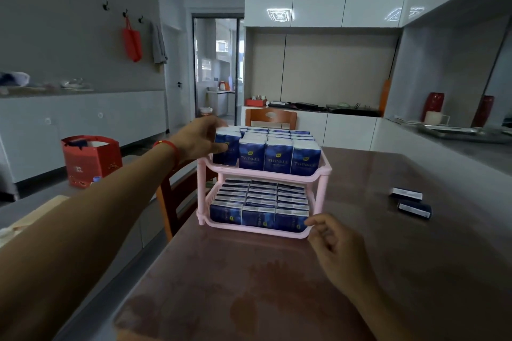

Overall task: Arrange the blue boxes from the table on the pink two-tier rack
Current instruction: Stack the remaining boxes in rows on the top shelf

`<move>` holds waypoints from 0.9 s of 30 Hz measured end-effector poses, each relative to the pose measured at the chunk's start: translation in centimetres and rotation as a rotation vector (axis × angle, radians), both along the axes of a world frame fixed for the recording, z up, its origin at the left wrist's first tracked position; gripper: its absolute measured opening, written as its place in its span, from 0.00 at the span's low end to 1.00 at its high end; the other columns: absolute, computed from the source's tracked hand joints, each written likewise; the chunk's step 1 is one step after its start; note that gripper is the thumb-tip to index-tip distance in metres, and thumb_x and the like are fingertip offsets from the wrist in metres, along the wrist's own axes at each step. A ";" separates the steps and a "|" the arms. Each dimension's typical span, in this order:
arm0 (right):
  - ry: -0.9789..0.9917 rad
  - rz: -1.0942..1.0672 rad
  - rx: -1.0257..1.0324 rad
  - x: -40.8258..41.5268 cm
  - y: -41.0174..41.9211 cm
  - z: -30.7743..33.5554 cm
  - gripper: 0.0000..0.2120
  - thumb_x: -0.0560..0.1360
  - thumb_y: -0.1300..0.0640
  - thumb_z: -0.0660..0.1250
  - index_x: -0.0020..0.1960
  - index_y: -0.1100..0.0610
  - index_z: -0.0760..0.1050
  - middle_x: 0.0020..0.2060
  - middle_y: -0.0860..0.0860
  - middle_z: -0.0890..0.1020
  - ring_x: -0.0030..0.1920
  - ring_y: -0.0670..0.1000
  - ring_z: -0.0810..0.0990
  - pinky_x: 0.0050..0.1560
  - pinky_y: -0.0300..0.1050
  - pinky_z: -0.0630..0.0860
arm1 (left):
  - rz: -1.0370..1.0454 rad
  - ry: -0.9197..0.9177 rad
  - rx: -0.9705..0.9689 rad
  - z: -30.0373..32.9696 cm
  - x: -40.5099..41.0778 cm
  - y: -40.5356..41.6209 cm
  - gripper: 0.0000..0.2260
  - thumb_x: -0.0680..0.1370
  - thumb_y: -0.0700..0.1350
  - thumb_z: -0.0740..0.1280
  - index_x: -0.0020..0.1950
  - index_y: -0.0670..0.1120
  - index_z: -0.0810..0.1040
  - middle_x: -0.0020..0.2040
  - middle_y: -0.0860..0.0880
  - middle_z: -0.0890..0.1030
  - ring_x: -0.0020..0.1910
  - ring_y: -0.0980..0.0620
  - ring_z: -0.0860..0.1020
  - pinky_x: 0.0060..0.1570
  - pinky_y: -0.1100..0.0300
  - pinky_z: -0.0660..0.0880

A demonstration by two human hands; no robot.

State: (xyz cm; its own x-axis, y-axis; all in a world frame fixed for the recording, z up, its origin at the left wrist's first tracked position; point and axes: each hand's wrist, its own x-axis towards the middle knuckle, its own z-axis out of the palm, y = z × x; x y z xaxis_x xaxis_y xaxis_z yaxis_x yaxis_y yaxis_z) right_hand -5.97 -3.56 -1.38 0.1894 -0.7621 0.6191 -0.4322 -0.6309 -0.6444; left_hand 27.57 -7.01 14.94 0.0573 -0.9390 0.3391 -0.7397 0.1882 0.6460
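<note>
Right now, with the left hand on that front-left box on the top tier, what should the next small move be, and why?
Probably seat that box upright and let go. The left hand grips it at the front-left corner of the pink rack's top tier, where it leans slightly out of line with its row. The right hand rests at the lower tier's front corner. Two boxes remain on the table.

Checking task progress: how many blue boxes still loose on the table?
2. One blue box lies flat to the right of the pink rack; the other blue box lies just in front of it. None seem hidden.
</note>
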 end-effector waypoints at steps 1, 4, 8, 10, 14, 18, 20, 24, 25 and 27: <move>-0.015 -0.006 -0.001 0.0 -0.1 0.0 0.13 0.76 0.65 0.69 0.46 0.47 0.80 0.32 0.45 0.81 0.25 0.49 0.75 0.28 0.35 0.69 | 0.010 -0.023 -0.005 -0.1 0.1 -0.2 0.21 0.75 0.38 0.73 0.66 0.49 0.73 0.61 0.46 0.77 0.60 0.44 0.78 0.59 0.45 0.80; -0.030 -0.015 -0.003 0.2 -0.2 0.0 0.13 0.76 0.65 0.68 0.46 0.46 0.79 0.35 0.45 0.82 0.27 0.52 0.78 0.29 0.44 0.74 | 0.014 -0.087 -0.010 -0.1 0.0 -0.6 0.23 0.75 0.40 0.73 0.68 0.50 0.73 0.62 0.46 0.76 0.61 0.45 0.77 0.59 0.47 0.79; -0.022 -0.018 0.000 0.4 0.0 0.1 0.13 0.75 0.66 0.69 0.46 0.47 0.79 0.34 0.44 0.82 0.26 0.52 0.77 0.29 0.45 0.73 | 0.022 -0.172 -0.032 -0.2 -0.2 -0.7 0.23 0.76 0.40 0.73 0.70 0.51 0.73 0.64 0.45 0.77 0.61 0.45 0.77 0.59 0.47 0.79; -0.014 -0.023 0.003 0.4 0.0 0.1 0.13 0.75 0.65 0.69 0.46 0.46 0.79 0.34 0.44 0.82 0.27 0.52 0.78 0.30 0.46 0.74 | 0.034 -0.207 -0.037 -0.2 -0.4 -0.7 0.25 0.76 0.40 0.72 0.71 0.50 0.72 0.66 0.44 0.76 0.60 0.45 0.78 0.58 0.49 0.80; -0.004 -0.025 0.007 0.5 0.1 0.0 0.13 0.75 0.65 0.69 0.46 0.45 0.79 0.35 0.43 0.83 0.29 0.53 0.79 0.31 0.49 0.76 | 0.064 -0.226 -0.022 -0.2 -0.6 -0.7 0.30 0.74 0.38 0.74 0.74 0.50 0.68 0.69 0.43 0.73 0.59 0.45 0.79 0.59 0.50 0.80; -0.008 -0.025 0.016 0.6 0.1 -0.1 0.13 0.75 0.65 0.69 0.45 0.45 0.79 0.35 0.44 0.83 0.30 0.52 0.80 0.33 0.49 0.77 | 0.067 -0.210 -0.016 0.2 -0.4 -1.1 0.32 0.73 0.36 0.74 0.74 0.49 0.67 0.68 0.43 0.74 0.59 0.45 0.79 0.58 0.51 0.80; -0.004 -0.028 0.023 0.7 0.2 0.0 0.14 0.75 0.65 0.69 0.45 0.45 0.79 0.36 0.42 0.83 0.32 0.51 0.82 0.36 0.49 0.78 | 0.077 -0.210 -0.023 0.3 -0.3 -1.3 0.31 0.73 0.37 0.75 0.73 0.48 0.67 0.67 0.43 0.76 0.56 0.46 0.79 0.55 0.55 0.79; -0.024 -0.027 0.036 0.8 0.3 0.1 0.15 0.75 0.66 0.69 0.44 0.45 0.79 0.36 0.42 0.83 0.33 0.49 0.82 0.36 0.46 0.78 | 0.095 -0.249 -0.014 0.2 -0.8 -1.6 0.31 0.73 0.38 0.75 0.73 0.47 0.67 0.65 0.42 0.77 0.55 0.47 0.79 0.54 0.54 0.79; -0.022 -0.026 0.034 0.8 0.3 0.0 0.14 0.75 0.66 0.69 0.44 0.45 0.79 0.36 0.42 0.83 0.32 0.49 0.82 0.36 0.45 0.78 | 0.100 -0.257 -0.007 0.2 -0.9 -1.7 0.31 0.73 0.38 0.75 0.74 0.47 0.67 0.66 0.42 0.77 0.57 0.45 0.79 0.56 0.52 0.79; -0.018 -0.027 0.039 0.8 0.2 -0.1 0.14 0.75 0.66 0.69 0.44 0.46 0.79 0.36 0.42 0.83 0.32 0.48 0.82 0.36 0.45 0.78 | 0.113 -0.270 0.012 0.2 -1.0 -1.8 0.33 0.73 0.39 0.75 0.74 0.47 0.66 0.66 0.42 0.76 0.61 0.43 0.78 0.59 0.49 0.79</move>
State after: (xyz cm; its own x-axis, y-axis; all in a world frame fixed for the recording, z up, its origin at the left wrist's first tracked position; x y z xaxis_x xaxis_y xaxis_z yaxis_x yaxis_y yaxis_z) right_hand -5.18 -3.33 -1.44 0.1576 -0.7902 0.5922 -0.4368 -0.5937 -0.6759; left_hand 26.60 -8.78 15.13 0.0706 -0.9358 0.3455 -0.9010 0.0888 0.4246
